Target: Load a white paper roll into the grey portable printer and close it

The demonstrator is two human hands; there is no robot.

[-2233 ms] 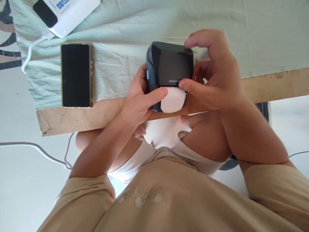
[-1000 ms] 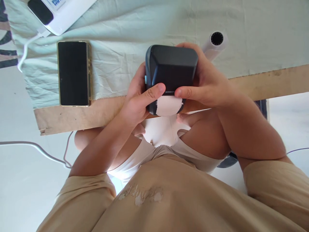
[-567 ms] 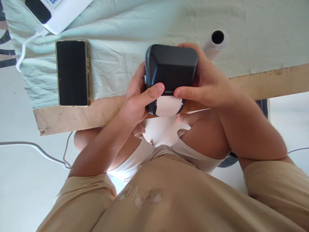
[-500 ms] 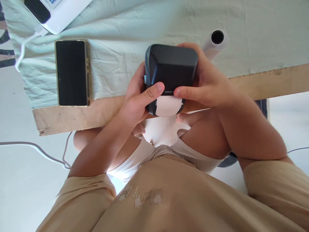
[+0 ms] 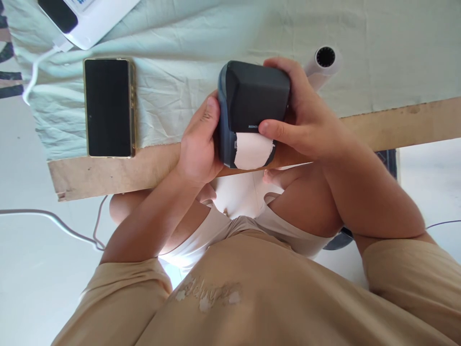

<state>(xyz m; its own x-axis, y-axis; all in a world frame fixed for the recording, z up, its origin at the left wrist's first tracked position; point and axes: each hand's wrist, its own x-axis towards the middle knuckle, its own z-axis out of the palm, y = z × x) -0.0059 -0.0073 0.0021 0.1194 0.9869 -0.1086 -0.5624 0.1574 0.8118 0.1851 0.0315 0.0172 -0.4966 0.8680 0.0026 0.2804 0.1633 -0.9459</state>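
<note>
Between my two hands is a dark label printer, held over the table's near edge. A strip of white label paper with a ragged edge hangs from its near side. My left hand grips the printer's left side, the thumb lying along that side. My right hand wraps round the right side, its thumb pressed on the top cover by the small printed lettering. The fingers under the printer are hidden.
A phone in a clear case lies on the pale green cloth to the left. A white device with a cable stands at the back left. Behind my right hand is a white cylinder. The wooden table edge runs across the front.
My left thumb has moved off the printer's top cover to its left side. The printer has tilted and turned slightly. My right hand keeps its grip.
</note>
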